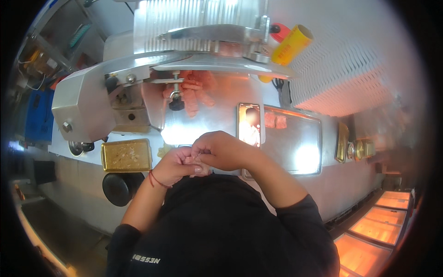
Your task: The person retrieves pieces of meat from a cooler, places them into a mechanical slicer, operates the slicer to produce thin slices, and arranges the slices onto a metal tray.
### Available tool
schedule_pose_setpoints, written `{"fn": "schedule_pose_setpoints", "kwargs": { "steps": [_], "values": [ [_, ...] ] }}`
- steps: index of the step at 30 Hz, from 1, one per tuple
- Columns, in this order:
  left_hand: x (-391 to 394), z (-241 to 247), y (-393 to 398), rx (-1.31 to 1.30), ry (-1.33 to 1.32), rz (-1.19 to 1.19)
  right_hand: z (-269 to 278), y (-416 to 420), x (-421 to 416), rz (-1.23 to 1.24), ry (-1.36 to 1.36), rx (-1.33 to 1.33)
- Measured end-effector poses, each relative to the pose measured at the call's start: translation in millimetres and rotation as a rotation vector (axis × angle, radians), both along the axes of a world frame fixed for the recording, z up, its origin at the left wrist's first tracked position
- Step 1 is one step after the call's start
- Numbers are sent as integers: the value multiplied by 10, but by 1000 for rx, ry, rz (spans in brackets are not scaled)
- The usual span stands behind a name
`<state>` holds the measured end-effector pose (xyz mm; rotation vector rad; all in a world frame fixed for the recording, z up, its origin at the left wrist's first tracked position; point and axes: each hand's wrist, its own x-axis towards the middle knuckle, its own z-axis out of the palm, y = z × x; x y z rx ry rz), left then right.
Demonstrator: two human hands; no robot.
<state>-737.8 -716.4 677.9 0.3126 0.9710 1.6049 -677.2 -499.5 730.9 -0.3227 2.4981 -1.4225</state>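
Observation:
Close in front of my body, my left hand [176, 164] grips a small piece of pink meat [202, 169] between thumb and fingers. My right hand [219, 150] bends over it, its fingertips pinched at the meat's upper edge. Beyond the hands, several slices of pink meat [193, 98] lie on the metal receiving plate of a meat slicer [138, 62]. To the right, a metal tray [290, 149] holds a few folded meat slices [276, 121] at its upper left corner. A phone [249, 124] with a lit screen rests by the tray's left edge.
A gold-coloured tray [126, 155] with scraps lies at the left, above a black round stool [119, 188]. Tall stacks of white trays [339, 76] stand at the right rear, beside a yellow cardboard tube [292, 45]. Black tongs [279, 88] lie behind the metal tray.

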Motion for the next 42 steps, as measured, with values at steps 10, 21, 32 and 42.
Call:
{"fn": "schedule_pose_setpoints", "kwargs": {
  "steps": [10, 21, 32, 42],
  "values": [
    [102, -170, -150, 2, -326, 388, -480, 513, -561, -395, 435, 482],
    [35, -183, -223, 178, -284, 502, -737, 560, -703, -541, 368, 171],
    [14, -29, 1, 382, -359, 325, -193, -334, -109, -533, -226, -254],
    [108, -304, 92, 147, -335, 418, -239, -251, 23, -412, 221, 175]
  ]
}}
